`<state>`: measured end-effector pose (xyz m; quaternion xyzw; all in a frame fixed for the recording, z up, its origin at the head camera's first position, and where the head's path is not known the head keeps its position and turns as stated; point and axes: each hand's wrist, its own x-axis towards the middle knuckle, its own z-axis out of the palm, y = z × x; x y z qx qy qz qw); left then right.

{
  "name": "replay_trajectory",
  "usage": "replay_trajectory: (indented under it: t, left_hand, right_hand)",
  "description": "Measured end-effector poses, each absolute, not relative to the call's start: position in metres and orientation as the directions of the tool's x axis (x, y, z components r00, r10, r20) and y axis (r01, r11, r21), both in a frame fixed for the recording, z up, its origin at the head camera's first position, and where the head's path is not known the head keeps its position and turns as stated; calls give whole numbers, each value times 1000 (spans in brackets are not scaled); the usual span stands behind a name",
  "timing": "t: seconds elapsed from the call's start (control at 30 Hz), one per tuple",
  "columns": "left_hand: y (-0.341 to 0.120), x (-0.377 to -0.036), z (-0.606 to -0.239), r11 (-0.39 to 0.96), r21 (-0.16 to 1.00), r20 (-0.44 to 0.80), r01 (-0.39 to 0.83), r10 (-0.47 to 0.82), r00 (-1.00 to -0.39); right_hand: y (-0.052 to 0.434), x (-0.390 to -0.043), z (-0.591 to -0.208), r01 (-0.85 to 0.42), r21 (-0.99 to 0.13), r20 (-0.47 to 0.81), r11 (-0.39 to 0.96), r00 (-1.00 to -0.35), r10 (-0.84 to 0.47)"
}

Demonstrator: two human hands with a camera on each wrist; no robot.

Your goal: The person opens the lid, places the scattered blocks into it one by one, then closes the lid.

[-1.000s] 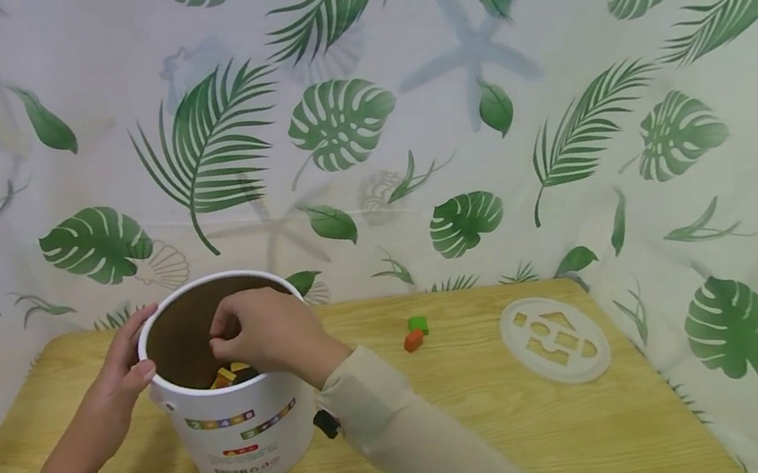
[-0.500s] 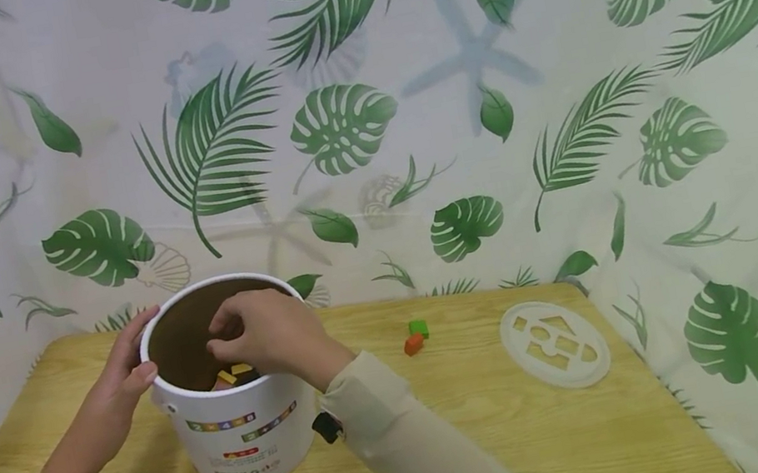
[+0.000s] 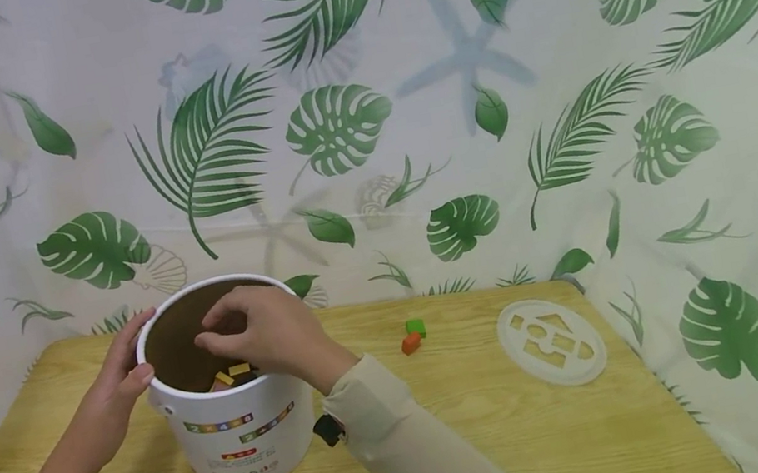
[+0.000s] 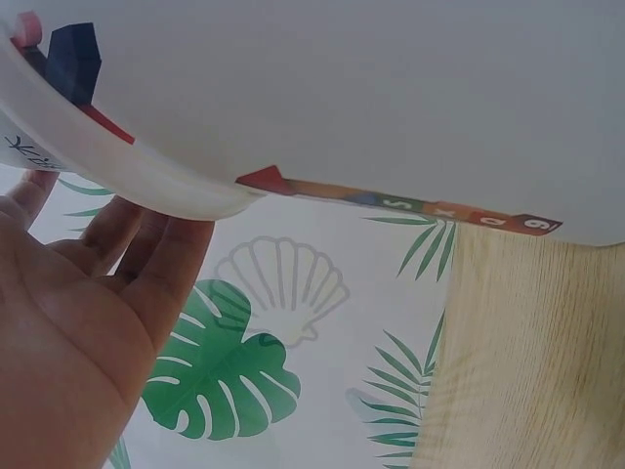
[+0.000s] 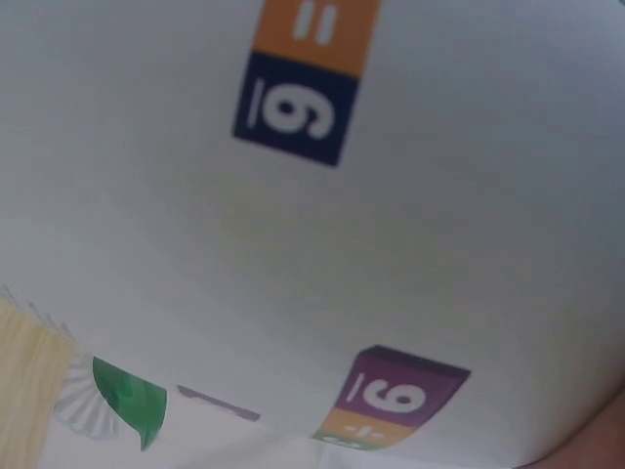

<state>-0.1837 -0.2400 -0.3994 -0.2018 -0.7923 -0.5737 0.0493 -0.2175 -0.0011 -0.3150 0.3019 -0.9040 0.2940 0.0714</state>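
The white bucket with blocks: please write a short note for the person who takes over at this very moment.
Left hand: steadies the white round bucket at its left rim, fingers on the outer wall.
Right hand: over the bucket's opening, fingers curled down inside; whether it holds a block cannot be seen.
Inside the bucket: small coloured blocks, yellow and orange ones visible.
On the wooden table: an orange block and a green block, side by side, right of the bucket; further right lies the white round lid with shape cut-outs.
Left: the two loose blocks are out, the lid is off.
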Motion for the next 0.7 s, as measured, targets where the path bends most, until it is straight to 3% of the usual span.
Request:
replay_trajectory:
  t: [0.47, 0.7]
  left_hand:
    - [-240, -185, -403, 282, 871, 329, 402, 272, -904]
    - [-239, -184, -404, 242, 889, 327, 388, 259, -909]
  right_hand:
    - [22, -215, -326, -658, -550, 406, 514, -749, -524]
    - [58, -224, -323, -515, -810, 319, 281, -789, -526]
